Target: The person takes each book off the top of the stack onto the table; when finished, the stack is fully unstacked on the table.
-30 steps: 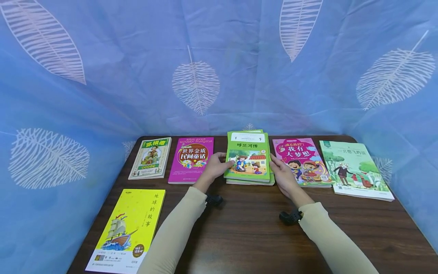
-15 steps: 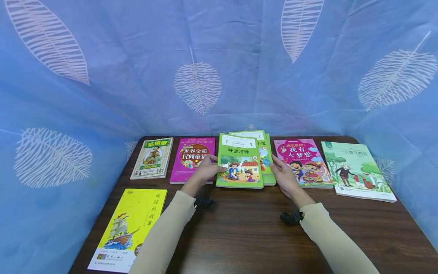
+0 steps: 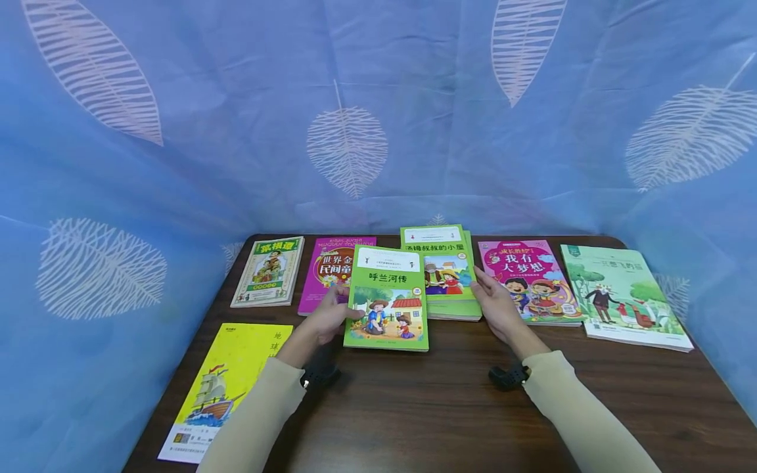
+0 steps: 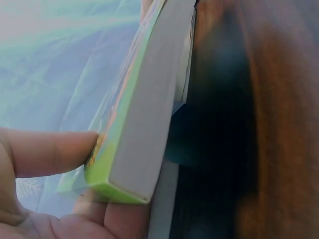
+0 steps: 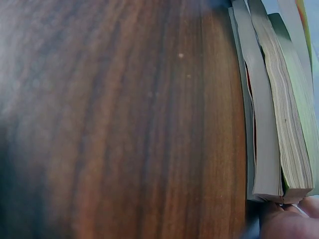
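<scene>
In the head view my left hand [image 3: 326,318] pinches a green book [image 3: 387,299] at its left edge, thumb on the cover and fingers below. The left wrist view shows this thumb [image 4: 57,152] on the cover and the book's page block facing the camera. The held book overlaps the purple-magenta book [image 3: 316,299] and the green stack [image 3: 455,309] behind it. My right hand [image 3: 499,305] rests with its fingers along the stack's right side. In the right wrist view the page edges of several stacked books [image 5: 284,114] show, with fingertips [image 5: 286,221] at their end.
A pink book [image 3: 526,276] and a pale green book [image 3: 627,295] lie to the right on the dark wooden table [image 3: 449,407]. On the left lie a small cream-and-green book [image 3: 267,272] and a yellow book [image 3: 219,387]. A blue leaf-patterned cloth [image 3: 414,131] hangs behind.
My left hand has drawn the top green book off the stack, leftward and nearer me, uncovering another green book. My right hand has stayed beside the stack.
</scene>
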The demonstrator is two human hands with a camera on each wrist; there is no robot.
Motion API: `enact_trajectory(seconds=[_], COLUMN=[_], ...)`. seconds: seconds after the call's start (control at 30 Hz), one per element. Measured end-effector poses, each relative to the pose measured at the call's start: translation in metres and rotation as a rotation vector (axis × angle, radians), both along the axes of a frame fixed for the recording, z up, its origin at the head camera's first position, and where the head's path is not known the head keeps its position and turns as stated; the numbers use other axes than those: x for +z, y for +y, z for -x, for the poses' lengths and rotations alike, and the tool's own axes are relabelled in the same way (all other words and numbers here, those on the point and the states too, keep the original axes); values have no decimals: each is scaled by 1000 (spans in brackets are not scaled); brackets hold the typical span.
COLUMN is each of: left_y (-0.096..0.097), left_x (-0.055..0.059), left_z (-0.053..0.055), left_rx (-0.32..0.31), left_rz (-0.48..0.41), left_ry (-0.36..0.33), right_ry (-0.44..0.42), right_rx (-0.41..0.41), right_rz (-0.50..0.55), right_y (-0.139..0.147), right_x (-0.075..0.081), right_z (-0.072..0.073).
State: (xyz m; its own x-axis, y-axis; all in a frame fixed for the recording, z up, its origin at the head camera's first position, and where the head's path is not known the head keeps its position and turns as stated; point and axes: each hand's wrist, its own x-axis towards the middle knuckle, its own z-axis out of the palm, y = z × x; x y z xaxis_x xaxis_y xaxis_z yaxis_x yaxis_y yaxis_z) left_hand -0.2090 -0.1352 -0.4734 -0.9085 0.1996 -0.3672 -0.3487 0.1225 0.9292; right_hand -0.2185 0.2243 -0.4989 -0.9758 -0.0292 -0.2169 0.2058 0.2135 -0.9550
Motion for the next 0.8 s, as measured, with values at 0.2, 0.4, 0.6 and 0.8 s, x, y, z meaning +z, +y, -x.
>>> enact_trajectory(seconds=[0.2,0.4,0.6,0.8], left_y=[-23,-47,-71,-86], left_x=[-1,-1,-5,-13], left_z=[-28,-58,-92,-116], left_rx=[5,-1,-20,-12], left_rz=[13,8,31,46], left_ry=[-17,-26,-59,-104], right_ry=[-5,1,0,3], right_rx=[2,2,9,14], right_rz=[2,5,21,12], right_y=[0,0,1,2], right_x=[0,0,-1,1], right_z=[0,0,1,-1])
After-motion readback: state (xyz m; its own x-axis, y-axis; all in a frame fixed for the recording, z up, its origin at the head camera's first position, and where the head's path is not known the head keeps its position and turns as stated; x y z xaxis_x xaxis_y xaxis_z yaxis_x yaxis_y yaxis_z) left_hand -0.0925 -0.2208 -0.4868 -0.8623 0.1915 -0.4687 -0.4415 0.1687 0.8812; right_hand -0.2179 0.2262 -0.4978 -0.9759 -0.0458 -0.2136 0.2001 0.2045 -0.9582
